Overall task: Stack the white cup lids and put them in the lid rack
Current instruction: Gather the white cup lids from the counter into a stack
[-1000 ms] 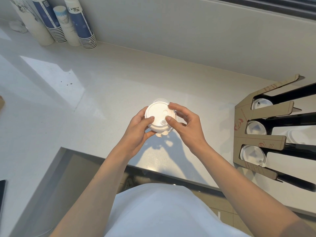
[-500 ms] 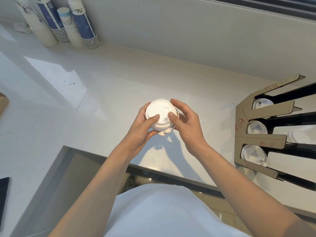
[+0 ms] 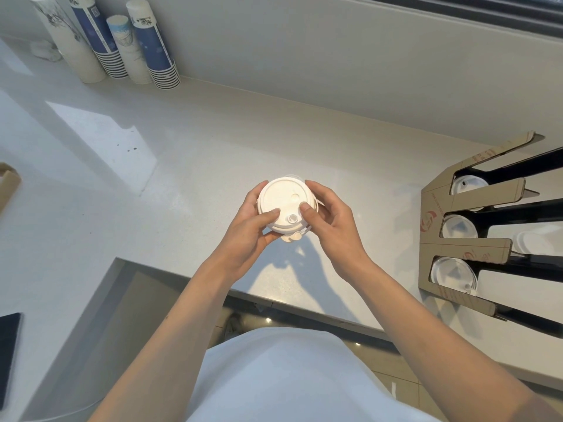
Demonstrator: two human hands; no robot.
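Lids (image 3: 285, 207) sit as a short white stack pinched between both hands above the surface (image 3: 195, 153), roughly at the middle of the view. The left hand (image 3: 248, 231) wraps the stack's left and lower edge with its thumb laid across the top; the right hand (image 3: 330, 222) closes on the right edge, thumb tip pressing the top near the small sip spout. Both hands are gripping the stack — neither is free.

What the coming move turns on: the lid rack (image 3: 457, 248) lies to the right of the stack, well apart from it, and the right hand is the nearer one. The rack's 3 slots run long from left to right, with their rounded ends toward the hands; each already shows a white lid.

The top lid is round, bright in the light, with a raised rim and a round dimple. Below it, at least 2 tabs poke out at the near edge, not lined up — my guess is the stack is not yet fully seated.
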